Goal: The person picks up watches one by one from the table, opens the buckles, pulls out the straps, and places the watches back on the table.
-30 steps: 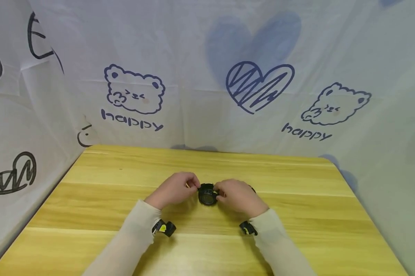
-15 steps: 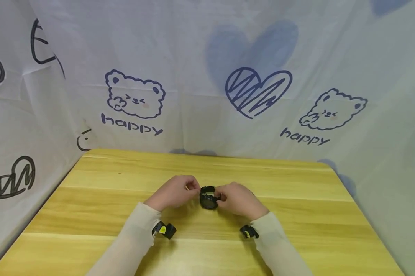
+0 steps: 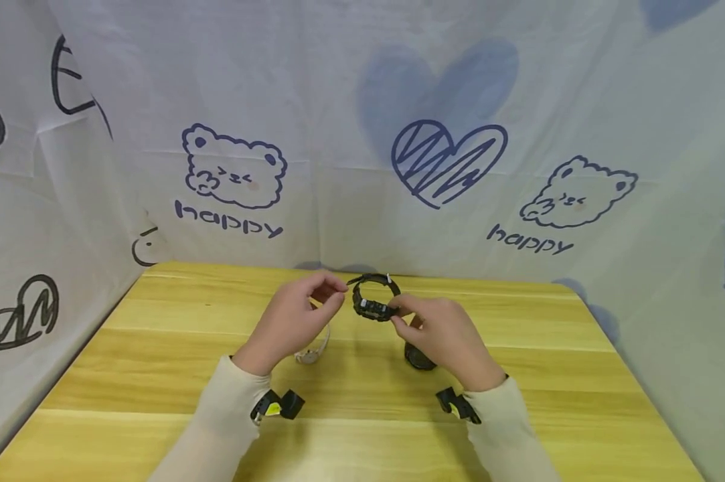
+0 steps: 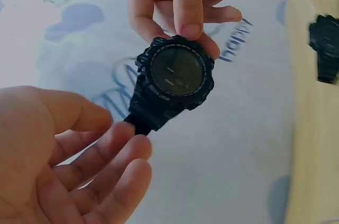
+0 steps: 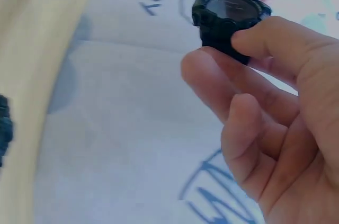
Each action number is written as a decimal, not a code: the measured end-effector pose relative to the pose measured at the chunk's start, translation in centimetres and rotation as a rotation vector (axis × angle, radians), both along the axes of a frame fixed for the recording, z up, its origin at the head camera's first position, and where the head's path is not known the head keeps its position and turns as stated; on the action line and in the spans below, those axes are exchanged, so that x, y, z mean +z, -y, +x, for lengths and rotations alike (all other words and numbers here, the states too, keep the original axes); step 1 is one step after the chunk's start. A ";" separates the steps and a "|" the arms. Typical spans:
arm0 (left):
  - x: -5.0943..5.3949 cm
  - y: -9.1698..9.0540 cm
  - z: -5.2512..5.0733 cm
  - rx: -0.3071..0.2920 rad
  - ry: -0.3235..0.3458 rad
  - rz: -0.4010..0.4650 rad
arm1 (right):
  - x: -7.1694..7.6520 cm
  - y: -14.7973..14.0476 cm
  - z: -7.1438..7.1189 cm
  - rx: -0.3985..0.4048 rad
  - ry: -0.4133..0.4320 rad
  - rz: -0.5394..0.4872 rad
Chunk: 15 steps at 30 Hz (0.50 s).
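A black watch [image 3: 373, 308] is raised above the table, its strap looped behind the case. My right hand [image 3: 443, 335] pinches one side of it between thumb and fingers; the right wrist view shows the thumb [image 5: 259, 41] against the watch [image 5: 230, 12]. On the other side, my left hand [image 3: 292, 318] has its fingertips at the strap's end, fingers loosely bent and apart. In the left wrist view the dial [image 4: 177, 70] faces the camera, and the left hand [image 4: 69, 155] reaches the strap's end; whether it grips cannot be told.
On the wooden table [image 3: 350, 442], a light-coloured watch [image 3: 308, 356] lies below my left hand and another black watch [image 3: 419, 358] below my right. Patterned white cloth [image 3: 338, 134] stands behind the table's back edge. Black bands with yellow patches [image 3: 273, 408] are on both wrists.
The black watch has risen off the table and away from me, with both hands moving up beside it. The light watch and the other black watch on the table have come into clear view.
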<state>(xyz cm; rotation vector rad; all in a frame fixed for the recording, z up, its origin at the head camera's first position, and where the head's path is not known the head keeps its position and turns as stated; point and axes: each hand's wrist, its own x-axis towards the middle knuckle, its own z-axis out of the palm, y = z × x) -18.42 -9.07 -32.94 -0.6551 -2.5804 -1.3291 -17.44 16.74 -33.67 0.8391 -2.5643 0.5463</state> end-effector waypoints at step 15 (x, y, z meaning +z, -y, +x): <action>3.5 0.5 3.4 0.053 -0.149 0.116 | 2.4 0.7 2.9 0.287 -0.304 -0.035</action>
